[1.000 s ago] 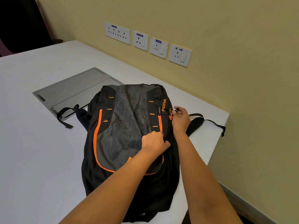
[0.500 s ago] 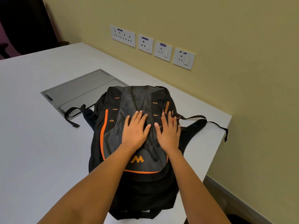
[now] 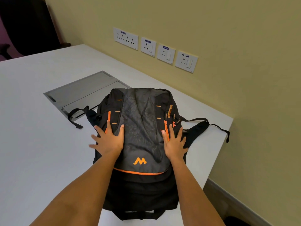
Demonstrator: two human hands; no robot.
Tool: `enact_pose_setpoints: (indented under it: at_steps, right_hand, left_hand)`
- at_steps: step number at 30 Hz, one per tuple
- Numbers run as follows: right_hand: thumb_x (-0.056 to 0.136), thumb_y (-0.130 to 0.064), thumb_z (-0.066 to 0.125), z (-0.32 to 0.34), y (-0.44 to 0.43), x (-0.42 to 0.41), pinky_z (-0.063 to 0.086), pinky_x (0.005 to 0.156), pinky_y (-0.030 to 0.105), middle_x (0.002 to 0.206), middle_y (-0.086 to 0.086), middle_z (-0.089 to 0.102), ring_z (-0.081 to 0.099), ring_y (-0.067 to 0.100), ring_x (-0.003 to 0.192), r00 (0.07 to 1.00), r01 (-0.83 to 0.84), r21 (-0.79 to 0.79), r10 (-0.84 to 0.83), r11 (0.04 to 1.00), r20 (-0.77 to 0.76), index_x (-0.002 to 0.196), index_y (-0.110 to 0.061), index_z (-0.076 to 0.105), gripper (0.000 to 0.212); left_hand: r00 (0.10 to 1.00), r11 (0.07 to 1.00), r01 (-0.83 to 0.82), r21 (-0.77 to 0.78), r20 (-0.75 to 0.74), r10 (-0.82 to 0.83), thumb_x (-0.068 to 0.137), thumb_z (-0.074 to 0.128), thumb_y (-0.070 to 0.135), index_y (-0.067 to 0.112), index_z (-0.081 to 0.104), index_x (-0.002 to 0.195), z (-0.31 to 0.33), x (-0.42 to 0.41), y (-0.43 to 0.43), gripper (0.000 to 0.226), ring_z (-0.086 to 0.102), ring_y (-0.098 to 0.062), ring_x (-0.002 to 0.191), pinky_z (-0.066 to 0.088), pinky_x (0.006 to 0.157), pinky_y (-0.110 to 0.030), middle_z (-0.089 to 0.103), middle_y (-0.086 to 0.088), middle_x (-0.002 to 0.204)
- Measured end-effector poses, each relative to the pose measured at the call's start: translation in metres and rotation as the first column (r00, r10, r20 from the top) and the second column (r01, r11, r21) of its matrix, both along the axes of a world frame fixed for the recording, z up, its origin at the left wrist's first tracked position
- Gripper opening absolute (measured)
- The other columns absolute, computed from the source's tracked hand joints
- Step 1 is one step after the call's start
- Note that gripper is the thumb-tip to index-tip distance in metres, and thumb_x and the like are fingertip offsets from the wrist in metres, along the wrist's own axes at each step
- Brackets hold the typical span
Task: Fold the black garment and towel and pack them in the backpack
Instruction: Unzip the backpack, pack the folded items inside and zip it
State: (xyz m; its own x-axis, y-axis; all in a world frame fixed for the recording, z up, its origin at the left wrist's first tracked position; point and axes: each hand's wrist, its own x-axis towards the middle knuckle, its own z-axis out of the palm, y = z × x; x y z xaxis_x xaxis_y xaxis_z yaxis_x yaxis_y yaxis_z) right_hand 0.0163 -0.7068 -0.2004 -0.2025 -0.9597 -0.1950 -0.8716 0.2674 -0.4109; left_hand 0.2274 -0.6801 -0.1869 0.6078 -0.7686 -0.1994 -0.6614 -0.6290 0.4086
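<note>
Head view of black, grey and orange backpack (image 3: 141,128) lying front-up on white tabletop (image 3: 40,144), close to its right edge, top end far, base near. Left grip (image 3: 110,141) open and flat on left side of the pack, fingers spread, outer ones reaching past its edge; right grip (image 3: 175,142) also open, palm down on right side beside the orange zip. Left strap (image 3: 76,114) trailing toward grey hatch (image 3: 81,92) set in the tabletop, right strap (image 3: 200,124) hanging over the right edge, wall sockets (image 3: 154,46) farther off.
</note>
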Motion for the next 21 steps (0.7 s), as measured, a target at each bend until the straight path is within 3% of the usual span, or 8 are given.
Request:
enact_pose_setpoints:
  at_steps: [4,8,14,21]
  right_hand:
    - [0.092,-0.064,0.018,0.000,0.002,-0.001,0.021,0.110,0.059,0.160,0.009,-0.001,0.013,0.038,0.144,0.998,0.041,0.000,-0.041,0.999,-0.040,0.147,-0.046,0.000,0.060]
    - [0.095,-0.059,0.021,-0.001,0.002,0.000,0.031,0.107,0.050,0.156,0.012,0.015,0.027,0.036,0.138,0.987,0.044,-0.059,-0.052,0.997,-0.150,0.148,-0.043,0.007,0.057]
    - [0.099,-0.050,0.030,-0.005,0.002,-0.015,0.037,0.104,0.041,0.149,0.015,0.028,0.040,0.033,0.130,0.982,0.090,-0.156,-0.114,0.984,-0.152,0.148,-0.038,0.019,0.052]
    - [0.099,-0.045,0.034,-0.009,0.012,-0.044,0.041,0.093,0.043,0.144,0.014,0.032,0.046,0.032,0.118,0.932,0.300,-0.211,-0.332,0.930,-0.143,0.147,-0.039,0.025,0.049]
  left_hand:
    - [0.992,1.000,-0.002,-0.028,-0.123,-0.001,0.080,0.021,0.080,0.040,0.009,0.149,0.002,0.007,0.002,0.081,0.030,-0.041,0.135,0.029,0.105,-0.057,0.016,-0.011,0.155]
    - [0.993,0.999,0.023,-0.038,-0.111,-0.027,0.082,0.019,0.079,0.040,0.013,0.149,0.000,0.002,0.000,0.078,0.029,-0.040,0.136,0.028,0.107,-0.057,0.019,-0.010,0.156]
    - [0.990,0.995,0.092,-0.047,-0.101,-0.097,0.083,0.019,0.077,0.040,0.015,0.149,-0.001,-0.015,-0.007,0.075,0.027,-0.040,0.137,0.027,0.109,-0.059,0.018,-0.009,0.157]
    - [0.964,0.966,0.250,-0.070,-0.077,-0.255,0.085,0.021,0.075,0.040,0.018,0.148,0.001,-0.051,-0.038,0.072,0.029,-0.038,0.137,0.028,0.109,-0.057,0.020,-0.007,0.156]
